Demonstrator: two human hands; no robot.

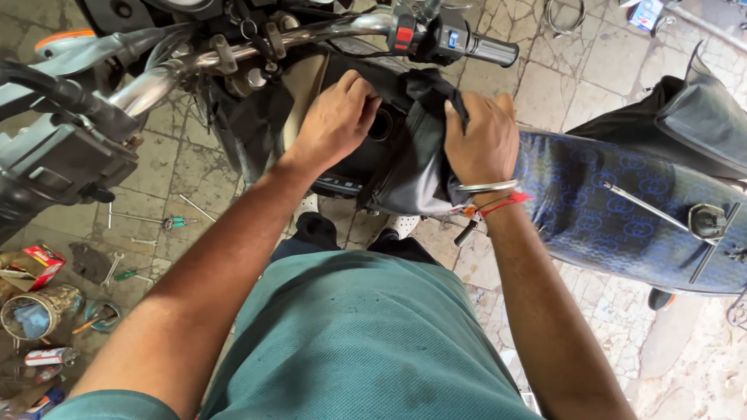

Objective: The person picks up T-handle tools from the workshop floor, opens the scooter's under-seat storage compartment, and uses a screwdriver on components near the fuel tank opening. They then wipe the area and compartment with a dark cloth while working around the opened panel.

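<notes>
I stand over a motorcycle and look down at its black fuel tank (354, 159). My left hand (336, 117) rests on the tank beside the round filler opening (381, 124), fingers curled on the edge of the black tank cover. My right hand (482, 136) grips a bunched fold of that black and grey cover (416, 167) and holds it against the tank. A metal bangle and a red thread sit on my right wrist. Behind the tank lies the blue patterned seat (615, 210).
Chrome handlebar (233, 54) with a black grip and red switch (455, 39) crosses the top. A long rod and a small cap (704, 222) lie on the seat. Wrenches and screwdrivers (148, 225), a tin (35, 311) and boxes litter the cracked stone floor at left.
</notes>
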